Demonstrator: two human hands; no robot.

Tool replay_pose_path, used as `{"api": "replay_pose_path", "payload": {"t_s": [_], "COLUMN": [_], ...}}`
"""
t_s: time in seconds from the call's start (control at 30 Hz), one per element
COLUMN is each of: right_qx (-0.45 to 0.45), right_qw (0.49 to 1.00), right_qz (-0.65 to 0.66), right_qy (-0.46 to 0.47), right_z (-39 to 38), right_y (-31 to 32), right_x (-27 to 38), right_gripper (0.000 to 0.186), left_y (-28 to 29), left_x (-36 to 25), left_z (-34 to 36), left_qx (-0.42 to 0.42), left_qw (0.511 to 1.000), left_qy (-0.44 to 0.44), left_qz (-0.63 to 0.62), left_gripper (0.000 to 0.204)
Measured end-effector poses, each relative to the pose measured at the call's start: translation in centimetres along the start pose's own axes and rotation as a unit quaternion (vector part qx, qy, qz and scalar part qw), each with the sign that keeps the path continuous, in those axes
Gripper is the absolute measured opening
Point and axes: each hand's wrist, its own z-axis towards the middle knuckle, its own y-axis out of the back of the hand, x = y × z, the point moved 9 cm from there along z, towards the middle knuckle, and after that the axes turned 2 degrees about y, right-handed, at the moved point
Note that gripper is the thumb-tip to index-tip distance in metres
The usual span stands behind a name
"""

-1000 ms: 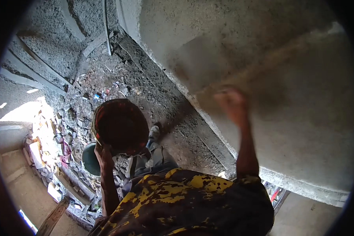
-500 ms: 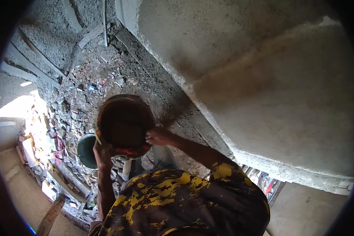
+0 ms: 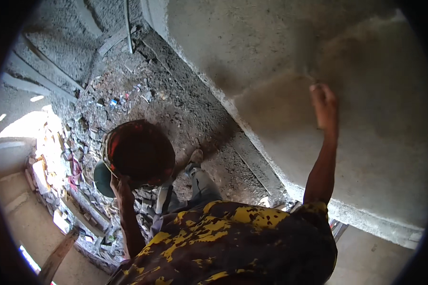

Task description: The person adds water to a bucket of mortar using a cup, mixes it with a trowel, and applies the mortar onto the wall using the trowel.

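Note:
My left hand is closed on the near left rim of a dark round basin with reddish marks round its inside. What lies in its dark bottom cannot be made out. My right hand is stretched out to the right over the grey concrete wall, its fingers wrapped round the handle of a trowel. The grey blade of this trowel is smeared by motion and lies over the wall's surface. Partly hidden behind the basin is a green round container.
Broken rubble covers the ground at left, with bright light falling on it. Long strips lean at the upper left. A wooden plank stands at lower left. The wall's rough lower edge runs diagonally past my feet.
My right hand has left the basin and swung up and right to the wall with the trowel. The basin, in my left hand, has shifted slightly left and tilted.

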Motion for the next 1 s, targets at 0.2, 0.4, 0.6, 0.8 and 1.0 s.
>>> {"api": "replay_pose_path", "payload": {"t_s": [0.2, 0.4, 0.6, 0.8, 1.0], "right_qx": [0.202, 0.39, 0.482, 0.611, -0.019], "right_qw": [0.953, 0.844, 0.837, 0.779, 0.996], "right_qz": [-0.14, -0.239, 0.016, 0.14, 0.089], "right_qy": [0.178, 0.28, 0.259, -0.007, 0.018], "right_z": [-11.9, -19.3, -21.8, -7.0, 15.8], "right_y": [-24.6, -42.0, -38.9, -32.1, -7.5], "right_x": [2.3, 0.7, 0.4, -2.1, 0.7], "right_gripper": [0.011, 0.016, 0.028, 0.038, 0.031], "left_y": [-4.8, -9.6, -3.5, 1.6, 2.0], "left_x": [3.2, 0.9, 1.7, 4.7, 2.8], "left_z": [1.6, 0.4, 1.8, 2.0, 0.5], "left_qx": [0.082, 0.18, 0.058, 0.006, -0.074], "left_qw": [0.993, 0.98, 0.995, 0.999, 0.994], "left_qy": [0.082, 0.024, 0.061, 0.04, 0.035], "left_qz": [0.037, 0.083, -0.055, -0.031, -0.072], "left_gripper": [0.044, 0.041, 0.024, 0.04, 0.038]}}
